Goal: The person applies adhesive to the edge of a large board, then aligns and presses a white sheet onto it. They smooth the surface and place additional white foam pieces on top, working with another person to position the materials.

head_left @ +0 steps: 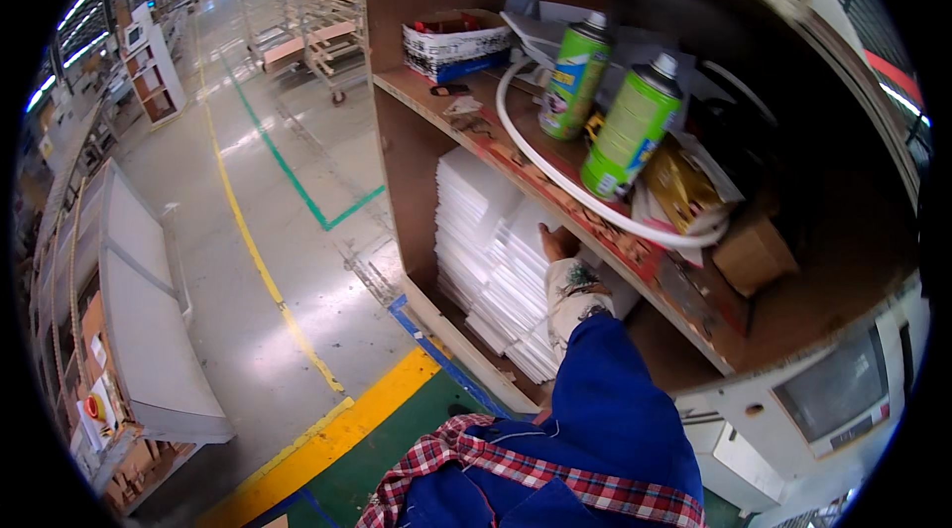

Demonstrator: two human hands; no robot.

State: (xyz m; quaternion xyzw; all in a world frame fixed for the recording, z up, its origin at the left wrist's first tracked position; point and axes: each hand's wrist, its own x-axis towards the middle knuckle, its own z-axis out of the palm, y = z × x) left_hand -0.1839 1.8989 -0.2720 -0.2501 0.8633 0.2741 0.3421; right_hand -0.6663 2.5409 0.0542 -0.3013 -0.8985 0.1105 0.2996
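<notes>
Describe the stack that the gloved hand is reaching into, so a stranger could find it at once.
Start at the brown wooden shelf unit. Under the board carrying two green spray cans, the lower compartment holds a stack of flat white sheets. The person's hand, in a white patterned glove, rests on it; nothing else there is white and layered.

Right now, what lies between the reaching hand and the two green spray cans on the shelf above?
In the head view, the wooden shelf board and a white hose looped along it separate the hand, resting on stacked white sheets, from the spray cans.
</notes>
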